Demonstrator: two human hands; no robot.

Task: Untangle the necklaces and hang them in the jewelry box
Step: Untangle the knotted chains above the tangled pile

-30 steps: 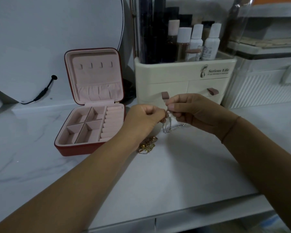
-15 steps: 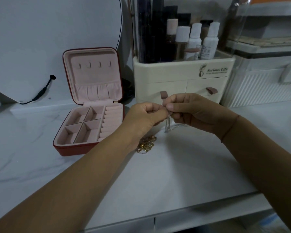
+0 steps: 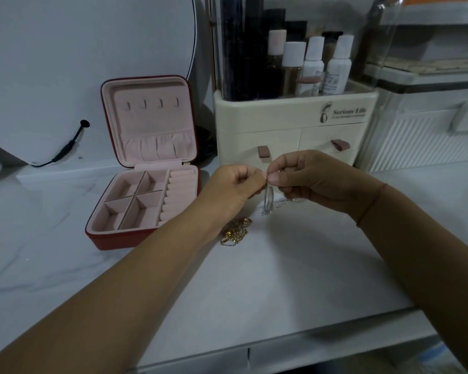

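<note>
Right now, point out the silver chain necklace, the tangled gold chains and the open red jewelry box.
silver chain necklace (image 3: 266, 199), head view, hanging loop
tangled gold chains (image 3: 237, 231), head view, middle
open red jewelry box (image 3: 110, 241), head view, front wall

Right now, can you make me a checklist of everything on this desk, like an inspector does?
Surface: white marble-look countertop, carrying everything below.
Job's things: thin silver chain necklace hanging from the hands; tangled gold chain necklace lying on the countertop; red square jewelry box with pink lining open, lid hooks bare.
Clutter: cream plastic cosmetics organiser holding white-capped bottles.
Grippers: left hand and right hand both pinch the silver necklace.
Cables: black cable plugged into a round white panel.
Surroundings: white ribbed storage box beside the organiser.
</note>
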